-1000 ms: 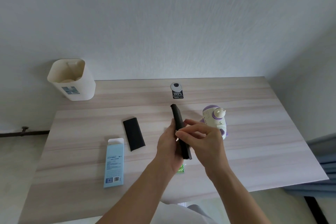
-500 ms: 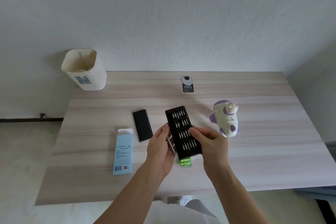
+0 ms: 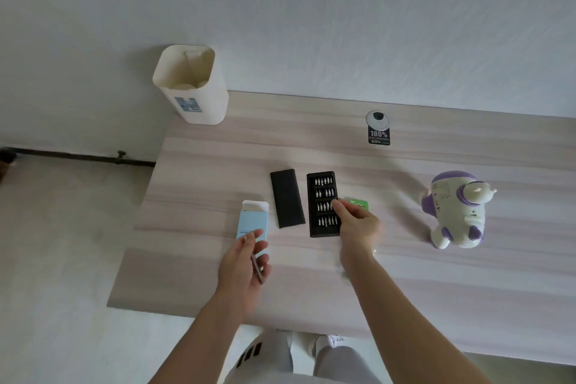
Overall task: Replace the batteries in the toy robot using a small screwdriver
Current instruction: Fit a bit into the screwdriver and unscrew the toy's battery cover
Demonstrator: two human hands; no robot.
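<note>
The black bit tray (image 3: 322, 203) lies flat on the wooden table (image 3: 405, 274), its rows of silver bits facing up. My right hand (image 3: 357, 223) reaches onto the tray's right edge, fingertips on the bits. My left hand (image 3: 244, 262) hovers over the table's front left and holds a thin metal screwdriver handle (image 3: 257, 268). The white and purple toy robot (image 3: 456, 210) lies on its side to the right. A green battery pack (image 3: 358, 203) peeks out behind my right hand.
The tray's black sleeve (image 3: 286, 198) lies left of the tray. A light blue open box (image 3: 253, 220) sits beside it. A cream bin (image 3: 190, 84) stands at the far left corner, and a black tag (image 3: 378, 133) lies by a grommet at the back.
The bit tray went from my hands down onto the table beside the sleeve. My left hand drew back left with the screwdriver handle. The camera view shifted right.
</note>
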